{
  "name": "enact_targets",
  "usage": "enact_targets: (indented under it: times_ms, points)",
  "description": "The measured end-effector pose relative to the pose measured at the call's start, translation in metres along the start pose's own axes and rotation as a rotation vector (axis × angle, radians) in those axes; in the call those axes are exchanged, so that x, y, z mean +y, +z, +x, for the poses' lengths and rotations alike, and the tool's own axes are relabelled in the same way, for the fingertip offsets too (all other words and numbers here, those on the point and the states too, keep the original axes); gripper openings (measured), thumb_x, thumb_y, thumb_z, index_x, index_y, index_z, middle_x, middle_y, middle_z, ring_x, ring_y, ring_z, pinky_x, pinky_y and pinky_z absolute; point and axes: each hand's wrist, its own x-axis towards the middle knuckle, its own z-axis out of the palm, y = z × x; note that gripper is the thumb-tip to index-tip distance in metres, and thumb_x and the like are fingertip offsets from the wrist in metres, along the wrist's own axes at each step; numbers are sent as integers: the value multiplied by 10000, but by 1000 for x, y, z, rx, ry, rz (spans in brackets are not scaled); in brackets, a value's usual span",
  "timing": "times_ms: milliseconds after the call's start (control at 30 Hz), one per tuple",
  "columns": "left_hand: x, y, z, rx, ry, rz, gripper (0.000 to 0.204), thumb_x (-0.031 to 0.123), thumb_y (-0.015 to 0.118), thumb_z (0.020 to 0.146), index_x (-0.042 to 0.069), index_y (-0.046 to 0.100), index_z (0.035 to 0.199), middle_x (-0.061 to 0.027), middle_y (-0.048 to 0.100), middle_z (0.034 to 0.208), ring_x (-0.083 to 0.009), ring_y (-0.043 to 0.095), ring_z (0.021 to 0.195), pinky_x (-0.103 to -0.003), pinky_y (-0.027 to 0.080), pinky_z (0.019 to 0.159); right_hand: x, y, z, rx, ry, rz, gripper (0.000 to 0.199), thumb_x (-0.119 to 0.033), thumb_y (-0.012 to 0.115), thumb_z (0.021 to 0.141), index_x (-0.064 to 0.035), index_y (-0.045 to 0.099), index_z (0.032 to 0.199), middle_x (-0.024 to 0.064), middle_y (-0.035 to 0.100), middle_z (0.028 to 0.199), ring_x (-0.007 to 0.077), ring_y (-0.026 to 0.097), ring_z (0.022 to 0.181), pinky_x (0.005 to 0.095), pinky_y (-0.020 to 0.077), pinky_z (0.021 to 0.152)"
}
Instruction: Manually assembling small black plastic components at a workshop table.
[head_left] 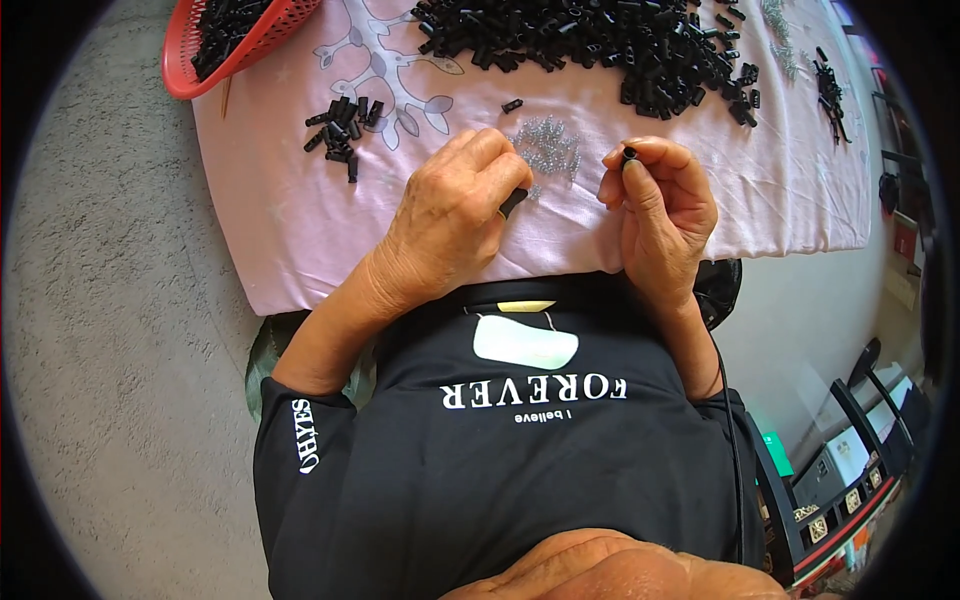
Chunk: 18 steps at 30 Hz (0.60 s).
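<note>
Head camera view: two bare hands work over a pink, leaf-printed cloth-covered surface [770, 190], the person's black shirt [520, 465] filling the foreground below. At right, the thumb and fingers of the right hand [668, 208] are pinched together on a small black tubular piece [629, 154], raised so that its round open end faces the camera. At left, the left hand [448, 215] has its fingers curled closed around a dark object [513, 203], most of it hidden in the grip; only a short end shows, and its kind cannot be told.

Between the hands and slightly beyond them lies a loose patch of tiny silvery pieces [548, 145], with a lone black piece [512, 105] just past its far left edge. A small cluster of black pieces [342, 130] sits beyond the left hand, apart from the large black heap [590, 45] that spreads across the far side of the cloth. A red perforated basket [178, 62] at the far left corner holds more black parts [222, 38], while a narrow group of dark pieces [830, 97] lies near the far right edge.
</note>
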Motion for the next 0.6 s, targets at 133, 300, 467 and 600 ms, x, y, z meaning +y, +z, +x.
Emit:
enact_targets:
  times_ms: [133,300,467,600]
  points:
    - [1,-2,3,85,19,-20,371,-178,569,630,10,589,950,-121,600,918,-297,629,898,-358,518,762,-1,0,2,-23,2,-73,227,5,575,973,36,576,1198,113,664,977,112,632,790,228,513,710]
    - [10,2,14,213,-50,-343,321,-183,573,681,0,584,945,-126,608,856,-301,646,783,-350,526,688,-7,7,3,-13,91,-79,233,7,561,980,38,567,1212,98,665,966,95,626,782,224,508,708]
    - [16,3,26,249,-24,-393,294,-168,583,713,5,593,951,-119,616,855,-277,654,757,-337,525,665,-7,5,1,-26,92,-69,190,3,566,980,30,579,1168,74,668,927,90,625,770,218,504,702]
    - [14,5,29,194,-8,-400,265,-157,626,756,-2,617,971,-89,646,898,-176,643,786,-272,514,717,-4,0,1,-99,43,-139,141,1,580,974,23,615,1109,63,667,894,84,625,767,213,503,695]
